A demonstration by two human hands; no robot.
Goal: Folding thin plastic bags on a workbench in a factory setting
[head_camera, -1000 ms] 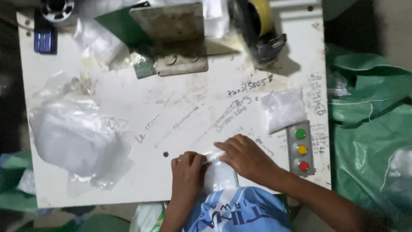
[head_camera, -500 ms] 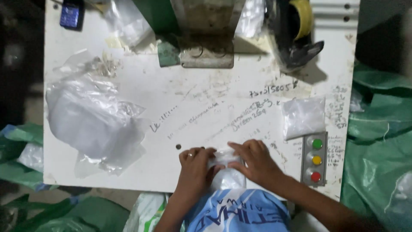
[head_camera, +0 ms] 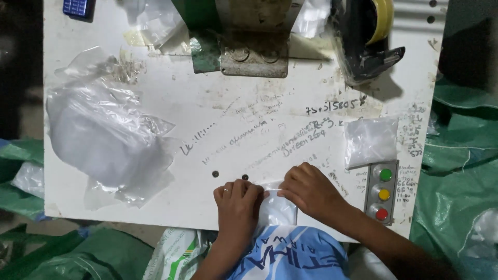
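Your work surface is a white, scuffed tabletop (head_camera: 244, 109) scribbled with handwriting. On it lie a large heap of crumpled clear plastic bags (head_camera: 104, 135) at your left, a small clear packet of white powder (head_camera: 371, 141) at your right, and just below that a grey panel with green, yellow and red buttons (head_camera: 383, 194). At the far edge stand a green metal machine base (head_camera: 244, 49) and a black tape dispenser with yellow tape (head_camera: 371, 39).

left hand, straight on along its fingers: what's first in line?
The left hand points up the white table. Just past its fingertips lie two small dark holes; beyond them bare scribbled surface, then probably the metal machine base.
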